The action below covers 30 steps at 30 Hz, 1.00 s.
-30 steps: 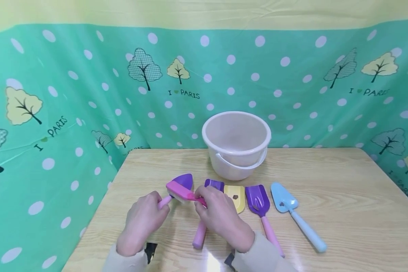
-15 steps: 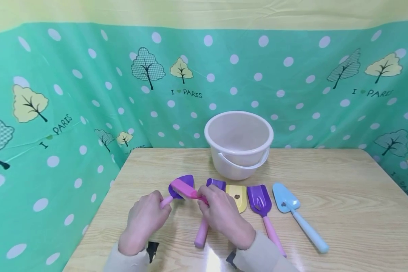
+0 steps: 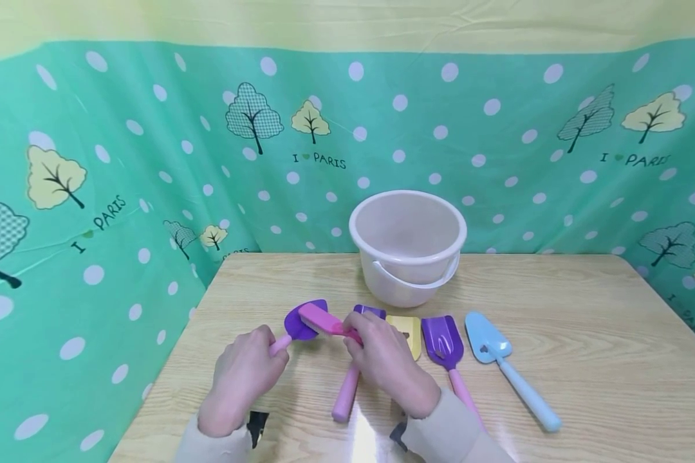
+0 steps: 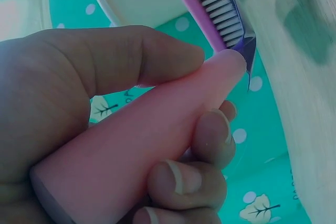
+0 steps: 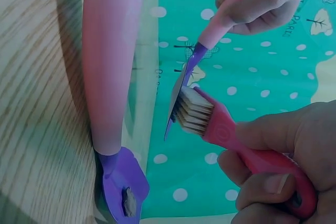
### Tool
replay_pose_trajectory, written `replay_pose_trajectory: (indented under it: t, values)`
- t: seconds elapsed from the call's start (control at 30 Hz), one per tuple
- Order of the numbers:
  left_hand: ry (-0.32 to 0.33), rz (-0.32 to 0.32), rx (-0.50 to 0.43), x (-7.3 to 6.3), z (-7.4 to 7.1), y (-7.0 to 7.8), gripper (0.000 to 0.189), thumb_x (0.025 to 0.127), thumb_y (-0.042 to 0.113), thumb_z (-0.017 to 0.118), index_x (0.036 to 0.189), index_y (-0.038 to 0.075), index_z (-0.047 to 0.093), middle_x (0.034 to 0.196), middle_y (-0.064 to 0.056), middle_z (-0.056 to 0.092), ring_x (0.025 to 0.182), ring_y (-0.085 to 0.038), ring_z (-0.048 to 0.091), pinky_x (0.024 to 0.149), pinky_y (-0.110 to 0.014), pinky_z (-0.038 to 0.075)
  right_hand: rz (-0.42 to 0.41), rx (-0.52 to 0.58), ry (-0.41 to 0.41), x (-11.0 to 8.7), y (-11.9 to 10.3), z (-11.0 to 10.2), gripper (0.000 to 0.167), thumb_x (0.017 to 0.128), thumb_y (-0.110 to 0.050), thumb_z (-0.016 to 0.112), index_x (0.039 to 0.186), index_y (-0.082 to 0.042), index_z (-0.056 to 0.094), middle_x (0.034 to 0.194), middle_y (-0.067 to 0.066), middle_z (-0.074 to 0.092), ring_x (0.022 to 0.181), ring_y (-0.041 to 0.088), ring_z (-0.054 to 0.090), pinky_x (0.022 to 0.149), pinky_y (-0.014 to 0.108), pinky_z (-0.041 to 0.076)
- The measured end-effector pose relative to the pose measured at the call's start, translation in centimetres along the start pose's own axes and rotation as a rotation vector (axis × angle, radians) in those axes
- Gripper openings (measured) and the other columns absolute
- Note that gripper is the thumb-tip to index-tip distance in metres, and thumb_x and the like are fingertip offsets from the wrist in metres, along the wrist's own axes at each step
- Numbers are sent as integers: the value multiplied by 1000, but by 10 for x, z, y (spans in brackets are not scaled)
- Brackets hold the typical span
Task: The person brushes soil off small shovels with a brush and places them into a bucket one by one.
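My left hand [image 3: 246, 366] grips the pink handle of a small purple toy trowel [image 3: 294, 325], its blade raised over the table's left side. Thumb and curled fingers wrap the handle [image 4: 136, 135] in the left wrist view. In my right hand [image 3: 385, 357] is a pink brush [image 3: 318, 317], held by its slim handle. The brush's pale bristles [image 5: 193, 111] press against the face of the trowel blade in the right wrist view. Below my right hand lies a purple shovel with a pink handle [image 3: 345, 393], its middle hidden by that hand.
A white bucket [image 3: 402, 286] with its handle down stands at the back middle of the wooden table [image 3: 585, 334]. Right of my hand lie a yellow shovel [image 3: 414, 334], partly covered, another purple shovel [image 3: 443, 341] and a light blue trowel [image 3: 486, 337]. A green dotted curtain [image 3: 336, 212] hangs behind.
The brush head has slid right across the trowel blade as my right hand moved slightly right. More of the purple blade shows at its left. The view has shifted a little.
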State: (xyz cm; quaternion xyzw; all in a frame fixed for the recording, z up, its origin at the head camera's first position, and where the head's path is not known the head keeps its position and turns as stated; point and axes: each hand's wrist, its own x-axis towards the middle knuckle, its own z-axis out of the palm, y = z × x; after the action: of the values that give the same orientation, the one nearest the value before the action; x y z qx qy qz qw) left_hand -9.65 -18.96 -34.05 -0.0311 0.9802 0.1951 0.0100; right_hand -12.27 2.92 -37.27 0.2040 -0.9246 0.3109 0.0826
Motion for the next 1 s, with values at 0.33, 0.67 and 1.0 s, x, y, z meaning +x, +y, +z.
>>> replay_pose_trajectory:
  t: [0.33,0.67,1.0]
  values:
    - [-5,-7,7,0,0,-2,15,81,17,60,88,4,60,64,-3,51,52,-19,48,45,-32,36,-12,3,46,-1,2,2,16,84,-14,70,99,-19,66,77,-9,48,62,9,47,47,23,37]
    - [6,-8,19,-1,-1,-2,12,81,18,59,80,6,56,62,-4,49,52,-20,47,44,-32,35,-133,164,40,-4,-8,0,16,83,-9,69,97,-14,67,77,-9,49,66,8,45,56,22,39]
    - [-8,-15,25,-3,-3,-1,14,81,17,60,85,4,59,63,-4,50,52,-19,47,44,-32,36,-132,223,-11,-5,-11,3,15,85,-7,66,98,-13,67,74,-9,48,66,8,44,57,22,40]
